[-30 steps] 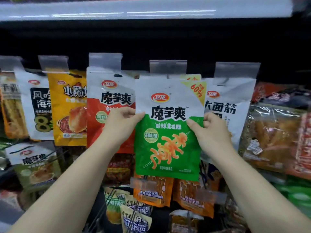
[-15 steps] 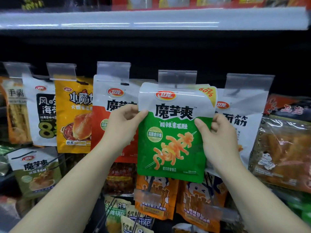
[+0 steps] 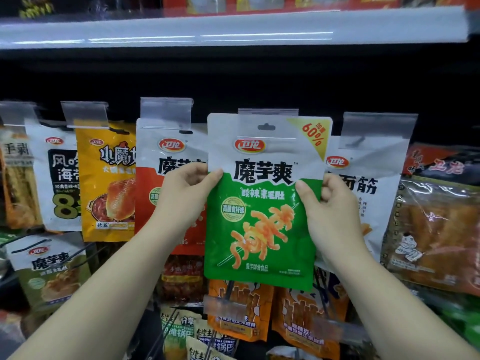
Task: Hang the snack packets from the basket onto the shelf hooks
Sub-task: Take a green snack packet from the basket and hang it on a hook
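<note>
A green and white snack packet [image 3: 262,203] is held upright in front of the hanging row. My left hand [image 3: 184,193] pinches its left edge and my right hand [image 3: 330,203] pinches its right edge. The hang hole near the packet's top sits just below a clear price-tag holder [image 3: 267,112] at the tip of a shelf hook. The hook itself is hidden behind the packet. The basket is out of view.
Other packets hang alongside: a red and white one [image 3: 166,162], a yellow one [image 3: 109,178], a white one [image 3: 363,188] to the right. Orange packets [image 3: 239,307] hang on the lower row. A white shelf edge [image 3: 233,29] runs overhead.
Both hands have lifted the green packet higher, so its top now reaches the clear tag holder. The view has tilted upward a little.
</note>
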Action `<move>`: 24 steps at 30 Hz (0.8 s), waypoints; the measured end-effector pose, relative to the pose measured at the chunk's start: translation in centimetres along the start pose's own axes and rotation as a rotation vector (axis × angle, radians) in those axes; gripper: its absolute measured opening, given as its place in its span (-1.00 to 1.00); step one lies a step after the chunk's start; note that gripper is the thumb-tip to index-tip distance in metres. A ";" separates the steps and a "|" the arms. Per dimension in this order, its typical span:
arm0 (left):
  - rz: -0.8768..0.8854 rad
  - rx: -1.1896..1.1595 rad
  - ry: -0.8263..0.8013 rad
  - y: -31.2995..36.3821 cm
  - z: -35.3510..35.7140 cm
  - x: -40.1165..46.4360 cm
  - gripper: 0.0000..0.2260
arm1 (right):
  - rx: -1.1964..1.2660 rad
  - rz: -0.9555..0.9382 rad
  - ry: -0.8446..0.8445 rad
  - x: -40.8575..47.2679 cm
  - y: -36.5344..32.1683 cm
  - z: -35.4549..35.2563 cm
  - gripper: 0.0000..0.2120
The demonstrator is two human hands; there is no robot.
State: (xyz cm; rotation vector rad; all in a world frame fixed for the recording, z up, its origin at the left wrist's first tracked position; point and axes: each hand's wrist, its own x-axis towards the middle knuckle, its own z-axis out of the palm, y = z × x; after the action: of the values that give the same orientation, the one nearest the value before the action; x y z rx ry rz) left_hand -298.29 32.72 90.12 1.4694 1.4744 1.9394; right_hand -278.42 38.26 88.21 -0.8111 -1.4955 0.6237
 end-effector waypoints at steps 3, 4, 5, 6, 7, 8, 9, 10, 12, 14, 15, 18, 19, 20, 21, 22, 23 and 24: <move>-0.027 0.019 -0.013 -0.2 0.3 0.5 -0.90 | -0.004 0.035 -0.002 0.4 0.3 0.4 -0.73; -0.039 0.031 -0.018 -0.3 0.4 0.7 -0.92 | -0.013 0.047 -0.005 0.5 0.4 0.5 -0.65; -0.049 0.042 -0.023 -0.4 0.5 0.8 -0.94 | -0.023 0.058 -0.009 0.5 0.5 0.5 -0.56; -0.053 0.052 -0.026 -0.5 0.5 0.9 -0.97 | -0.027 0.066 -0.014 0.5 0.6 0.5 -0.46; -0.054 0.057 -0.030 -0.5 0.6 1.0 -0.98 | -0.022 0.074 -0.023 0.5 0.8 0.5 -0.39; -0.053 0.060 -0.030 -0.6 0.6 1.0 -0.98 | -0.014 0.084 -0.028 0.6 0.9 0.5 -0.37; -0.054 0.057 -0.028 -0.7 0.7 1.1 -0.98 | -0.011 0.092 -0.029 0.6 1.0 0.4 -0.36; -0.054 0.055 -0.022 -0.8 0.7 1.1 -0.98 | -0.012 0.095 -0.027 0.7 0.9 0.4 -0.36; -0.050 0.068 -0.013 -1.0 0.8 1.3 -0.97 | -0.022 0.092 -0.019 0.9 0.7 0.5 -0.35; -0.043 0.090 -0.010 -1.4 1.0 1.6 -0.92 | -0.050 0.094 -0.008 1.3 0.7 0.5 -0.39; -0.041 0.105 -0.009 -1.5 1.1 1.8 -0.89 | -0.061 0.094 -0.009 1.4 0.8 0.5 -0.48; -0.068 0.141 -0.001 -2.5 1.8 2.5 -0.85 | -0.085 0.114 -0.002 2.4 1.5 0.7 -0.80; -0.077 0.153 0.004 -2.9 2.0 2.9 -0.83 | -0.116 0.112 0.001 2.8 1.8 0.8 -0.80; -0.083 0.172 0.011 -3.2 2.3 3.3 -0.81 | -0.153 0.105 0.007 3.1 2.0 0.8 -0.77; -0.082 0.203 0.020 -3.4 2.5 3.6 -0.77 | -0.181 0.099 0.015 3.4 2.1 0.9 -0.76; -0.073 0.244 0.029 -3.6 2.7 3.8 -0.74 | -0.195 0.092 0.025 3.6 2.3 1.0 -0.76; -0.060 0.287 0.035 -3.8 2.8 4.0 -0.73 | -0.200 0.088 0.033 3.8 2.5 1.0 -0.78; -0.046 0.321 0.039 -3.8 2.9 4.0 -0.74 | -0.206 0.083 0.038 3.8 2.6 1.1 -0.79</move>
State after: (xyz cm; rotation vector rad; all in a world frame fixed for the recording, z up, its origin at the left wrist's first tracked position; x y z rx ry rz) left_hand -298.83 38.79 88.94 1.5129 1.8901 1.7753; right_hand -279.11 42.94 88.37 -1.0422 -1.5139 0.5177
